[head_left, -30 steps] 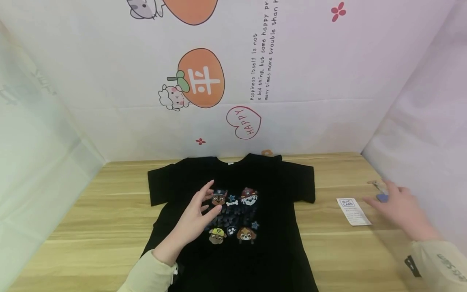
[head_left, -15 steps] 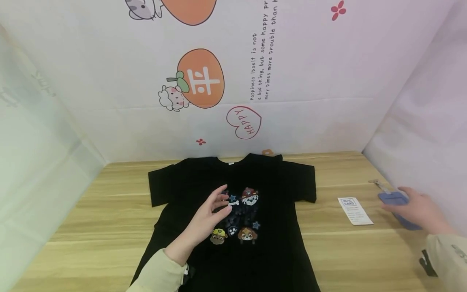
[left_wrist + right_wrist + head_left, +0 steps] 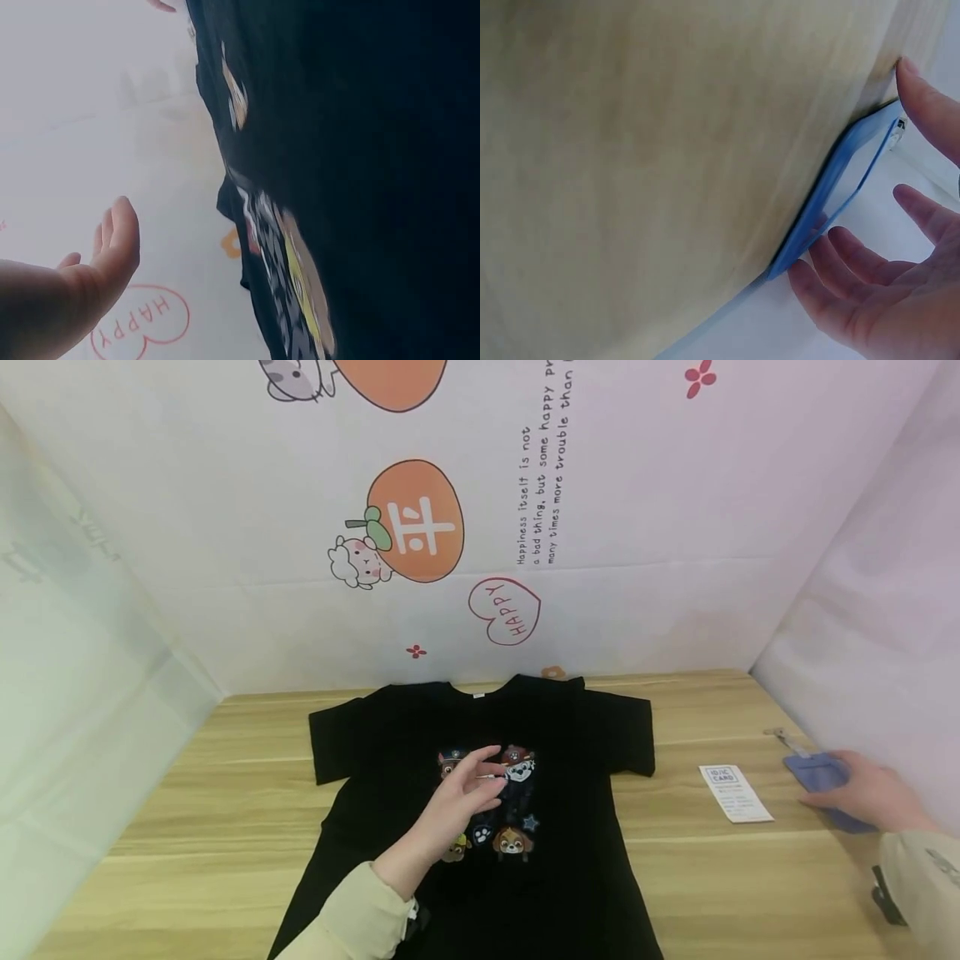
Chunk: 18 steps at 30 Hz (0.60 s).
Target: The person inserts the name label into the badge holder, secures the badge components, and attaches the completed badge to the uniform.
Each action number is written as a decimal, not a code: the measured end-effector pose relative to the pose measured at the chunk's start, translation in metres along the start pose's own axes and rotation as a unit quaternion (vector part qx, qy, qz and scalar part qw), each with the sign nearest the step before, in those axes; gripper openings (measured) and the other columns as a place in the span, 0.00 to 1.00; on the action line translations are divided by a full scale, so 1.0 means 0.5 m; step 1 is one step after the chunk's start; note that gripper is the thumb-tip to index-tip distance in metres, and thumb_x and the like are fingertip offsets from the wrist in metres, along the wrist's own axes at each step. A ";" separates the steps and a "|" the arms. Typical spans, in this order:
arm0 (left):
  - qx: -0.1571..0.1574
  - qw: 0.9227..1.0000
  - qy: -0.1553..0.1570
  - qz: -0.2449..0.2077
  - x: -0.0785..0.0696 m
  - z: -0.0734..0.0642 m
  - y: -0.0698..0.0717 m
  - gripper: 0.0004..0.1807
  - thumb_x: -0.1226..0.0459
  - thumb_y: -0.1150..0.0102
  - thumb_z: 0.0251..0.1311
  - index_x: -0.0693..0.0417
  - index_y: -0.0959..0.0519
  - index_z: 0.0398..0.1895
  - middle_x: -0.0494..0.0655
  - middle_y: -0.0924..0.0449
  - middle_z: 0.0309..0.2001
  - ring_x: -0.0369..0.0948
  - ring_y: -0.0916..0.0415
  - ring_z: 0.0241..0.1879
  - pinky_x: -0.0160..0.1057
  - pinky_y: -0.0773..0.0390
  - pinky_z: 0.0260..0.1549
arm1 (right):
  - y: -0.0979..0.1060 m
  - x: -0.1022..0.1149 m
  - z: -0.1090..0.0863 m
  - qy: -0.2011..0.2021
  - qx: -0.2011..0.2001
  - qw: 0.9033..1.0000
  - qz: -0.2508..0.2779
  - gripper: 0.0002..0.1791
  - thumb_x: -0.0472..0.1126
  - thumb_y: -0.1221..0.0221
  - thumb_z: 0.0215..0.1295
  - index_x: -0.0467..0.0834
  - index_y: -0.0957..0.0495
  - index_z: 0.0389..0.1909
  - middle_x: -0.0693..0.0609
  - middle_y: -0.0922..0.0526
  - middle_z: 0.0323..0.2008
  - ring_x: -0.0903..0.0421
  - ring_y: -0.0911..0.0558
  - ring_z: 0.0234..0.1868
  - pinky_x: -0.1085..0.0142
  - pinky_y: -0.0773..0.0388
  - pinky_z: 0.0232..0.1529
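A black short-sleeved T-shirt (image 3: pixel 570 860) with printed cartoon dog faces lies spread out in the head view. Above its print hovers my left hand (image 3: pixel 450 810), fingers loosely bent, holding nothing; the left wrist view shows a gap between hand and cloth. At the far right, a blue badge holder (image 3: pixel 813 772) with a metal clip rests on the table. My right hand (image 3: pixel 877 789) reaches over it, thumb on the left side and fingers at the right edge. From the right wrist, fingertips (image 3: pixel 802 274) touch the holder's edge while the thumb stays apart from it.
A white printed card (image 3: pixel 735 793) lies between shirt and badge holder on the wooden table (image 3: pixel 172 827). White cloth with cartoon prints (image 3: pixel 637 510) stands upright behind, and pale cloth walls (image 3: pixel 885 635) enclose both sides.
My right hand has moved rightward onto the badge holder, which shows more fully than one second ago. The left hand has drifted right over the shirt's print.
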<state>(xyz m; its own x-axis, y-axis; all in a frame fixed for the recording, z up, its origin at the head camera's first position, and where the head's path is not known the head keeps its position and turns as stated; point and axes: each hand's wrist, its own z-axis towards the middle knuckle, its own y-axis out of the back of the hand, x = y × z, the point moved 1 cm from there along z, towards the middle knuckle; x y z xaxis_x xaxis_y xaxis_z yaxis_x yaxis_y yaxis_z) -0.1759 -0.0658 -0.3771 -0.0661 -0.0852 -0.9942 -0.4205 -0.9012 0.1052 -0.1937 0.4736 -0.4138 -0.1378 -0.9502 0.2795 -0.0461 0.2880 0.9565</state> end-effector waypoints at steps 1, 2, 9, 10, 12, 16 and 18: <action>0.003 1.000 0.002 -0.007 0.000 0.002 -0.004 0.28 0.61 0.54 0.70 0.58 0.44 0.70 0.65 0.36 0.63 0.57 0.34 0.62 0.50 0.28 0.58 | 0.000 -0.001 0.003 0.000 0.004 1.000 -0.001 0.56 0.60 0.35 0.51 0.20 0.49 0.59 0.14 0.43 0.52 0.18 0.39 0.48 0.31 0.37 0.47; 0.005 1.000 0.005 -0.014 0.000 0.003 -0.008 0.28 0.61 0.54 0.70 0.58 0.44 0.70 0.66 0.36 0.63 0.56 0.34 0.61 0.50 0.28 0.59 | 0.000 -0.001 0.005 0.002 0.004 1.000 -0.003 0.55 0.60 0.35 0.51 0.20 0.48 0.59 0.14 0.42 0.52 0.18 0.39 0.48 0.31 0.37 0.47; 0.026 0.997 0.026 -0.066 0.005 0.021 -0.042 0.28 0.58 0.53 0.69 0.58 0.42 0.69 0.65 0.36 0.62 0.54 0.33 0.61 0.49 0.28 0.59 | -0.002 -0.005 0.006 0.009 -0.008 1.000 0.004 0.53 0.56 0.34 0.51 0.17 0.48 0.57 0.14 0.43 0.52 0.19 0.38 0.48 0.32 0.37 0.47; 0.029 0.997 0.028 -0.072 0.004 0.024 -0.047 0.27 0.58 0.53 0.69 0.57 0.41 0.68 0.65 0.36 0.62 0.53 0.32 0.60 0.49 0.28 0.58 | -0.003 -0.005 0.005 0.010 -0.009 1.000 0.005 0.53 0.56 0.34 0.51 0.17 0.48 0.57 0.14 0.43 0.52 0.19 0.39 0.49 0.32 0.37 0.48; 0.033 0.996 0.031 -0.078 0.001 0.029 -0.058 0.27 0.57 0.53 0.69 0.57 0.41 0.68 0.64 0.35 0.62 0.53 0.32 0.60 0.48 0.28 0.58 | -0.003 -0.006 0.004 0.009 -0.011 1.000 0.008 0.52 0.55 0.34 0.52 0.17 0.48 0.57 0.14 0.43 0.52 0.20 0.39 0.49 0.32 0.38 0.48; 0.035 0.996 0.031 -0.081 -0.006 0.033 -0.072 0.26 0.58 0.53 0.69 0.57 0.40 0.67 0.63 0.33 0.61 0.53 0.32 0.60 0.48 0.27 0.58 | -0.003 -0.004 0.004 0.007 -0.010 1.000 0.013 0.54 0.56 0.34 0.52 0.16 0.49 0.58 0.14 0.43 0.52 0.20 0.39 0.49 0.32 0.38 0.48; 0.034 0.996 0.030 -0.079 -0.008 0.033 -0.076 0.26 0.58 0.54 0.69 0.57 0.40 0.67 0.63 0.33 0.61 0.54 0.32 0.60 0.49 0.27 0.58 | -0.001 0.000 0.006 0.008 -0.021 1.000 0.015 0.55 0.56 0.32 0.49 0.16 0.48 0.58 0.15 0.41 0.52 0.20 0.37 0.48 0.33 0.36 0.46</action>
<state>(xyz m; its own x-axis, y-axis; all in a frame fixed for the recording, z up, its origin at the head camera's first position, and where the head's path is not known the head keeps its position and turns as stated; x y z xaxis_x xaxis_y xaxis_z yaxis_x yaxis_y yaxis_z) -0.1748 -0.0243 -0.3765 0.0589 0.0290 -0.9978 -0.4819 -0.8745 -0.0539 -0.1967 0.4740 -0.4147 -0.1235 -0.9431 0.3088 -0.0015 0.3114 0.9503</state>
